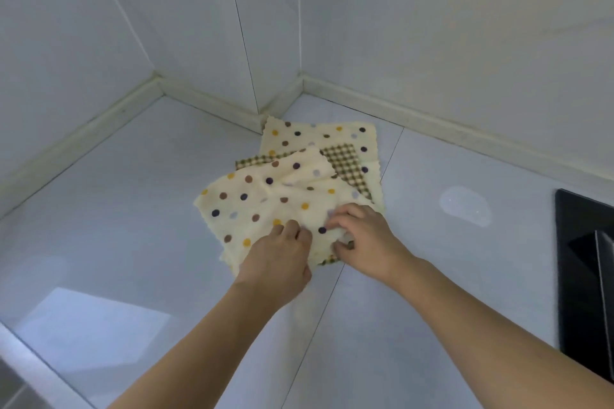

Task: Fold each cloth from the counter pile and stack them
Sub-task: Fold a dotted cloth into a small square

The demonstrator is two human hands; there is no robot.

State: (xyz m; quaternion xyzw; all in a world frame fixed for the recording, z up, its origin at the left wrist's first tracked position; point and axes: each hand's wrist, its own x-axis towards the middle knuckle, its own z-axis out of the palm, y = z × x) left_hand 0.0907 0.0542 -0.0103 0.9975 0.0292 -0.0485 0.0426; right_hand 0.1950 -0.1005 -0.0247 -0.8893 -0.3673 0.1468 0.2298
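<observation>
Top polka-dot cloth [265, 202] of the pile in the counter [116, 209] corner, lying over a checked cloth [345, 159] and another dotted cloth [315, 134], is being pinched at its near edge by curled left hand [275, 262] and right hand [362, 236].

Soft, fleecy matt cloth is seen in the dotted cream cloth [265, 206] and the checked cloth [345, 159], laid on a smooth, glossy pale counter [133, 209]; glossy tiled walls [432, 26] are reflected light.
</observation>
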